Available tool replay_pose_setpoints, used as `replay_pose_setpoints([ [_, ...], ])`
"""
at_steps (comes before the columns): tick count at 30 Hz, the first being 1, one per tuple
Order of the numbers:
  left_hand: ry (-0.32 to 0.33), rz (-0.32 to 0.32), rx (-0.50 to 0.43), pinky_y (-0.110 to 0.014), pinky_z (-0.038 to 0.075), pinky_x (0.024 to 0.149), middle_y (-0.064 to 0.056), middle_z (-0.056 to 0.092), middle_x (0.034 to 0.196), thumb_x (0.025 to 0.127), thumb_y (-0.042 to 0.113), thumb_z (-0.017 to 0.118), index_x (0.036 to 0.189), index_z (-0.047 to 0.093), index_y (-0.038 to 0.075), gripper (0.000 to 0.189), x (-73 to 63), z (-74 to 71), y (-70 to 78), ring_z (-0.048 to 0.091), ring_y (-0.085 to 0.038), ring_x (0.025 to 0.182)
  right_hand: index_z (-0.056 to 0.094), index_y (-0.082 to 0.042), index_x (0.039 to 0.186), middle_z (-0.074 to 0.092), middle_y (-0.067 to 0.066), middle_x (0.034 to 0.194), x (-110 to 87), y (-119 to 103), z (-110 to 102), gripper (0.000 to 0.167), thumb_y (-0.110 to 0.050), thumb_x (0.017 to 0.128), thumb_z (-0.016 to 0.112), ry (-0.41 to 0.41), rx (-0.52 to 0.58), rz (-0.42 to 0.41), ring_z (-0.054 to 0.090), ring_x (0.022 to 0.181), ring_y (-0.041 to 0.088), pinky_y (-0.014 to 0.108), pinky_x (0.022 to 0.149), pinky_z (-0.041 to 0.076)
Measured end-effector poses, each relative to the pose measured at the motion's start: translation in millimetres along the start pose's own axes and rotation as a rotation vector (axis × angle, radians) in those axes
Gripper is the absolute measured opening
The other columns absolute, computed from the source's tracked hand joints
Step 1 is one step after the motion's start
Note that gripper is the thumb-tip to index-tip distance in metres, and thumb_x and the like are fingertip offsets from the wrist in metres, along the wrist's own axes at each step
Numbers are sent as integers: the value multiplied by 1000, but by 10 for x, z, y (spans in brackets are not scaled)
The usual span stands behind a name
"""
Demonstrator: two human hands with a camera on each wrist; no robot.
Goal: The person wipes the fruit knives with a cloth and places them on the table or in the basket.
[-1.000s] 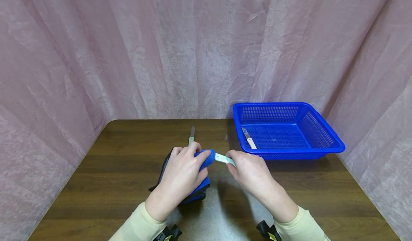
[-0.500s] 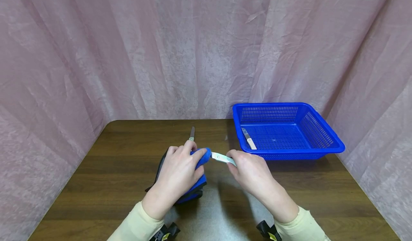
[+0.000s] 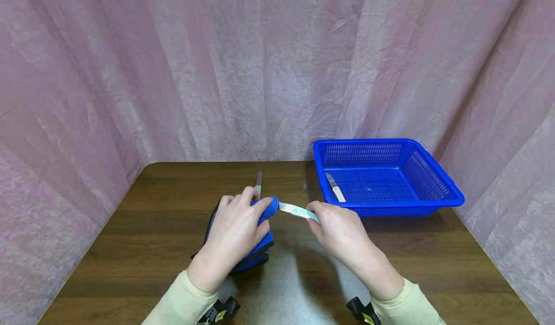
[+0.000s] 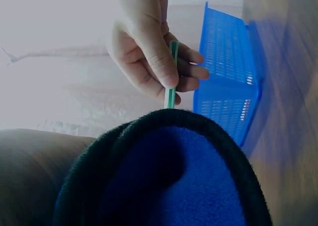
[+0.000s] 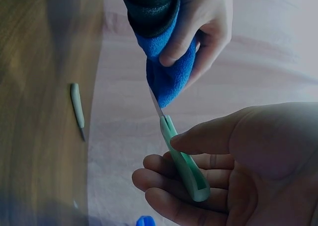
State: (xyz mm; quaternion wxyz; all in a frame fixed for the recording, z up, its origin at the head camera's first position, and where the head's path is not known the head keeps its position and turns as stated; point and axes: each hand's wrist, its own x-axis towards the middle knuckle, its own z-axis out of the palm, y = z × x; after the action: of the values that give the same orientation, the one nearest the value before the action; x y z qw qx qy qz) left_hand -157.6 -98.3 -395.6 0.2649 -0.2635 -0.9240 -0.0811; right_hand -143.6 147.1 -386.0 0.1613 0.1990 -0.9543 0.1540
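Observation:
My left hand (image 3: 234,224) pinches a blue cloth (image 3: 261,242) with dark edging, folded round the blade of a folding knife (image 3: 305,213). The knife's pale green handle is held by my right hand (image 3: 340,226), thumb on one side and fingers beneath, as the right wrist view shows. Part of the blade shows between cloth and handle; its tip is hidden in the cloth. In the left wrist view the cloth (image 4: 198,186) fills the lower middle, its rim close below the knife handle. Both hands are above the table.
Beyond my left hand, a second folding knife (image 3: 258,180) lies unfolded on the wooden table (image 3: 143,228). At the back right stands a blue plastic basket (image 3: 390,203) with another knife (image 3: 336,188) along its left side. A pink curtain (image 3: 260,74) hangs behind the table.
My left hand and the cloth have slid left along the blade, so more bare blade shows beside the handle. My right hand has stayed nearly still.

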Motion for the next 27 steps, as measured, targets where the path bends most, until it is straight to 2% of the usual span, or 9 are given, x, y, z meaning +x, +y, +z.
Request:
replay_pose_setpoints([
  [5,-3,-8,-4,-54,55,83,-10,68,111,87,18,84,125,84,15,38,-2,-13,-26,71,-27,80,76,-11,103,67,-5,77,-2,1,-15,12,-10,95,85,4,1,0,55,61,14,40,53,50],
  [12,-5,-28,-1,-55,56,84,-12,70,112,87,17,84,125,84,14,38,-1,-24,-55,75,-30,86,76,-11,102,66,-5,76,-2,11,-23,12,-10,95,85,1,-3,6,54,61,15,40,53,50],
  [27,-3,-56,11,-52,54,80,-10,69,110,87,17,83,124,85,14,37,-12,-29,-122,72,-27,82,76,-11,104,67,-5,78,1,38,-42,10,-11,97,83,-25,-3,29,54,62,15,40,54,51],
])
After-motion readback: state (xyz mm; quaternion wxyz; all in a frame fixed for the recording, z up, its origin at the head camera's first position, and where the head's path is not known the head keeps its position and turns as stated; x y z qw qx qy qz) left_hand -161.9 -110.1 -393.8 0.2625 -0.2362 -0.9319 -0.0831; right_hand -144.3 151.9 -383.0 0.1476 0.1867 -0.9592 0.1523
